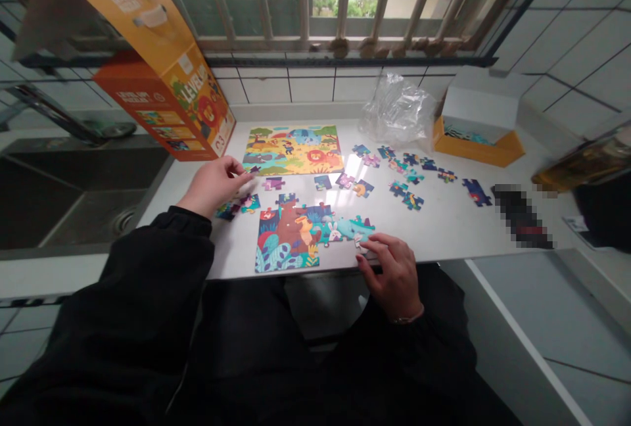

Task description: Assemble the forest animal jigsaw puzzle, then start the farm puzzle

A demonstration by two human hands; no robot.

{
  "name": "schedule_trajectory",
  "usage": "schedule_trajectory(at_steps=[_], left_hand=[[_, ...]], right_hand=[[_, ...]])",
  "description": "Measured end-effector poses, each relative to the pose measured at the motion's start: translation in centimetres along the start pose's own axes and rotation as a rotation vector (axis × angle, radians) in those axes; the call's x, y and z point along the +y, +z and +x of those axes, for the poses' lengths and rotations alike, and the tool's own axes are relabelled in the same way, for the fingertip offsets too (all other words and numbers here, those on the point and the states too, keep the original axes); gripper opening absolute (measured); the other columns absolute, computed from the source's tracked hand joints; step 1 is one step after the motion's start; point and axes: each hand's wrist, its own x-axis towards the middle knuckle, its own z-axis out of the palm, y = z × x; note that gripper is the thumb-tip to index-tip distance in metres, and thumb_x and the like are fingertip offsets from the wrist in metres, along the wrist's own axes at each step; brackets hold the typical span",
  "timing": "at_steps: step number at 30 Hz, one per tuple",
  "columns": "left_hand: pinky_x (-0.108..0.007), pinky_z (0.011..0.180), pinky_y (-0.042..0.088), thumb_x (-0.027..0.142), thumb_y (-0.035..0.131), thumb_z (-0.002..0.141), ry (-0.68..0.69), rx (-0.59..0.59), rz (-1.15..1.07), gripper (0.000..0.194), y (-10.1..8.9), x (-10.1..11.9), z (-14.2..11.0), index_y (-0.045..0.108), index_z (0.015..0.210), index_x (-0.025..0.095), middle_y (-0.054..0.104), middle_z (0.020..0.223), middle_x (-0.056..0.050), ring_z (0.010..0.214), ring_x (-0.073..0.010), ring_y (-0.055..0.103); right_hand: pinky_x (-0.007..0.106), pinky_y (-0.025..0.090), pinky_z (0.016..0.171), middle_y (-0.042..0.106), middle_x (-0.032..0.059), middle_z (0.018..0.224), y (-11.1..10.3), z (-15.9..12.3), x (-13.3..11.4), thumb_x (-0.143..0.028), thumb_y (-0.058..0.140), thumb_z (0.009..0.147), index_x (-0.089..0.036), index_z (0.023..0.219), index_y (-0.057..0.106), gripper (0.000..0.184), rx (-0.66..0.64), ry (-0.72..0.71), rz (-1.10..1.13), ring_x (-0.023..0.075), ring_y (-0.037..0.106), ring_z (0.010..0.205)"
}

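The desk is ending just below the part-joined puzzle, so a careless push could be tipping its near edge over or springing its joints; a trailing sleeve could be scattering loose pieces, and a slack pinch dropping the smallest. The left arm is reaching forward, its hand apparently pinching a dark piece narrowly at the card's near-left corner. The right hand is curling its fingers at the puzzle's right end; whether they are gripping anything, I cannot tell.
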Motion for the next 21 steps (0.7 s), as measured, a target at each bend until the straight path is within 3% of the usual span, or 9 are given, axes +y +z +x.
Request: schedule_trajectory(at_steps=[2,3,6,8,12,16,21], left_hand=[[-0.031,0.063,0.039,0.053,0.076,0.089,0.004,0.042,-0.127,0.037,0.0,1.7,-1.8,0.065,0.094,0.018,0.067,0.081,-0.002,0.071,-0.0156,0.060],[-0.029,0.062,0.041,0.051,0.078,0.088,-0.006,0.037,-0.322,0.038,0.3,2.9,-3.0,0.063,0.096,0.018,0.069,0.083,-0.003,0.070,-0.0155,0.061],[-0.029,0.070,0.054,0.043,0.084,0.084,-0.041,-0.101,-0.791,0.047,1.9,6.9,-7.7,0.058,0.115,0.018,0.073,0.087,-0.003,0.077,-0.0173,0.072],[-0.030,0.073,0.058,0.045,0.086,0.085,-0.075,-0.188,-0.964,0.057,3.8,9.6,-11.4,0.055,0.126,0.021,0.073,0.086,-0.001,0.078,-0.0179,0.074],[-0.039,0.087,0.065,0.054,0.085,0.087,-0.203,-0.436,-1.224,0.064,7.8,13.6,-17.5,0.051,0.129,0.020,0.073,0.087,-0.001,0.086,-0.0227,0.080],[-0.037,0.092,0.062,0.057,0.084,0.087,-0.233,-0.523,-1.275,0.066,9.9,15.1,-19.9,0.048,0.127,0.019,0.076,0.090,-0.004,0.091,-0.0240,0.081],[-0.037,0.091,0.060,0.059,0.082,0.089,-0.209,-0.516,-1.231,0.064,10.0,14.9,-19.8,0.049,0.128,0.020,0.079,0.094,-0.007,0.094,-0.0249,0.081]], right_hand=[[0.047,0.049,0.101,0.073,0.0108,0.126,0.0,0.0,0.0,-0.030,0.073,0.103,-0.024,0.122,0.072,0.020,0.009,0.006,0.003,0.0299,0.068,0.117],[0.048,0.050,0.101,0.073,0.0112,0.126,0.0,0.0,0.0,-0.030,0.073,0.103,-0.024,0.122,0.072,0.020,0.017,0.010,0.005,0.0302,0.068,0.117],[0.049,0.051,0.102,0.072,0.0118,0.126,-0.1,0.0,-0.1,-0.028,0.074,0.102,-0.024,0.124,0.070,0.023,0.056,0.020,0.032,0.0307,0.068,0.117],[0.051,0.053,0.104,0.073,0.0113,0.127,-0.2,-0.1,-0.2,-0.027,0.076,0.100,-0.026,0.127,0.069,0.028,0.084,0.001,0.072,0.0306,0.069,0.118],[0.056,0.053,0.111,0.076,0.0095,0.129,-0.3,-0.4,-0.8,-0.031,0.084,0.096,-0.031,0.134,0.066,0.042,0.105,-0.107,0.137,0.0314,0.070,0.121],[0.056,0.055,0.112,0.078,0.0088,0.130,-0.2,-0.5,-1.2,-0.031,0.085,0.096,-0.031,0.136,0.065,0.044,0.098,-0.162,0.166,0.0301,0.072,0.122],[0.052,0.060,0.106,0.078,0.0102,0.130,-0.3,-0.3,-1.1,-0.026,0.084,0.097,-0.029,0.135,0.068,0.041,0.097,-0.182,0.194,0.0292,0.071,0.121]])
